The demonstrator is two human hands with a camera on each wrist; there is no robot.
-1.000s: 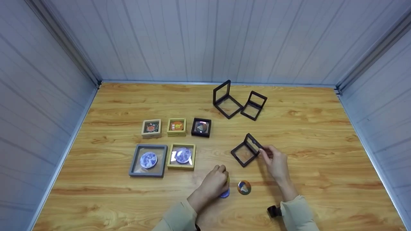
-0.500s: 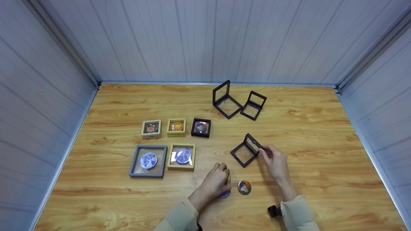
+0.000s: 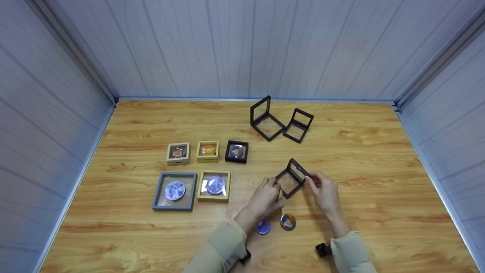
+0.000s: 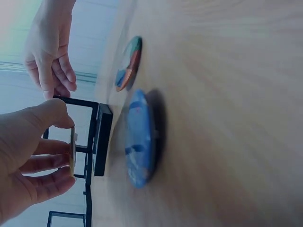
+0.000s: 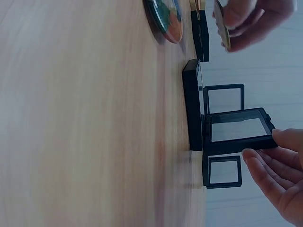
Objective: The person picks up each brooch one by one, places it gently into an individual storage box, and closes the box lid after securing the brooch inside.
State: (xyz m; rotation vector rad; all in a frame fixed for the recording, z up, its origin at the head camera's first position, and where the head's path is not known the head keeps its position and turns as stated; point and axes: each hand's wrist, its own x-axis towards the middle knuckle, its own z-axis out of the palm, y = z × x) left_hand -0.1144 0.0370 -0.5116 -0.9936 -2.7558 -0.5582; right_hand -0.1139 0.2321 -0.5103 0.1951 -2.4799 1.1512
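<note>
My left hand pinches a thin round badge by its edges; only a yellowish rim shows, and its face is hidden. It is above the near-left edge of a black display frame, which stands unfolded with its lid raised. Thumb and fingers of my right hand grip the lid's upper corner, as the right wrist view also shows. On the table below lie a blue-and-white badge and, to its right, an orange, blue and green badge.
Two more unfolded black frames, a larger one and a smaller one, stand at the back. To the left are several closed frames with badges inside, among them a grey one and a black one. Panel walls surround the table.
My left hand has lifted the yellowish badge and moved it forward and right to the black frame, uncovering the blue-and-white badge. My right hand has stayed on the lid.
</note>
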